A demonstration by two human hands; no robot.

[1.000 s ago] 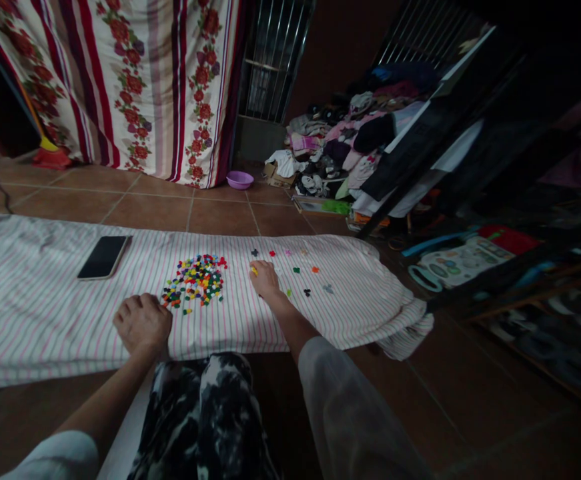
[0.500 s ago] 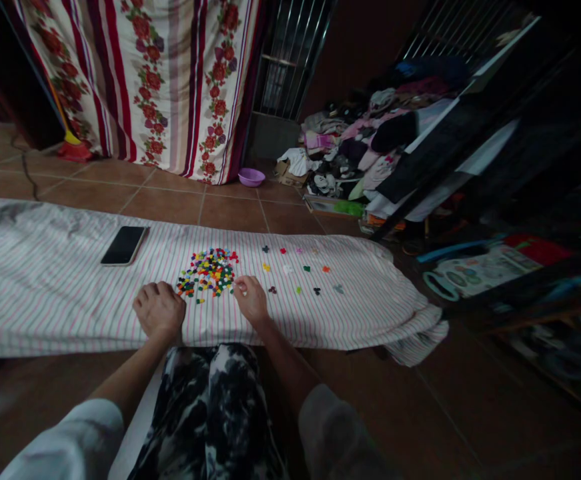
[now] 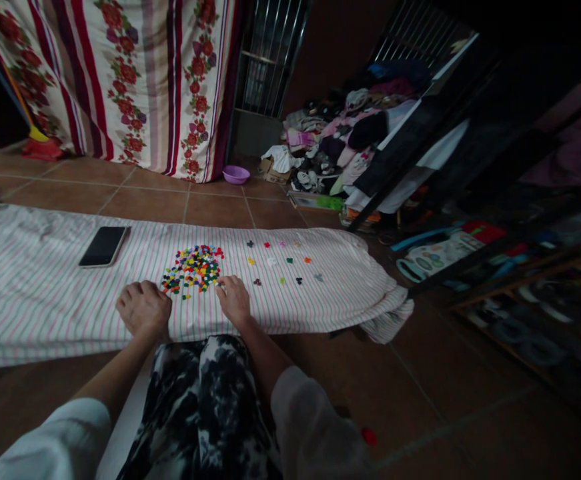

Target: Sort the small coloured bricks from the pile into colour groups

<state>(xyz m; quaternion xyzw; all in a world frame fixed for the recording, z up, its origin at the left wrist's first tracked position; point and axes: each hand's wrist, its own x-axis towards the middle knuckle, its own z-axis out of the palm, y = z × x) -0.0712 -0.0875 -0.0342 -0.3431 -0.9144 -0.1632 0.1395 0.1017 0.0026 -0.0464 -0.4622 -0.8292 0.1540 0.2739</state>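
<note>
A heap of small coloured pieces (image 3: 195,268) lies on the striped cloth (image 3: 290,310). My left hand (image 3: 144,308) rests on the cloth at the heap's lower left, fingers curled under; whether they hold anything is hidden. At the heap's right edge, my right hand (image 3: 233,299) has thumb and fingertips pressed together, and what is between them is too small to name. Right of it, small clusters sorted by colour lie in rows, among them a yellow cluster (image 3: 251,261), a white cluster (image 3: 271,261), an orange cluster (image 3: 307,260) and a grey cluster (image 3: 319,277).
A phone (image 3: 103,247) lies on the cloth at the left. Beyond it are a floral curtain (image 3: 155,87), a purple basin (image 3: 236,175) and a pile of clothes (image 3: 340,133) on the tiled floor. A dark frame and shelves stand at the right.
The whole view has shifted, so the cloth and pieces appear farther left. My right hand stays beside the heap, its fingers a little lower and more closed over the edge.
</note>
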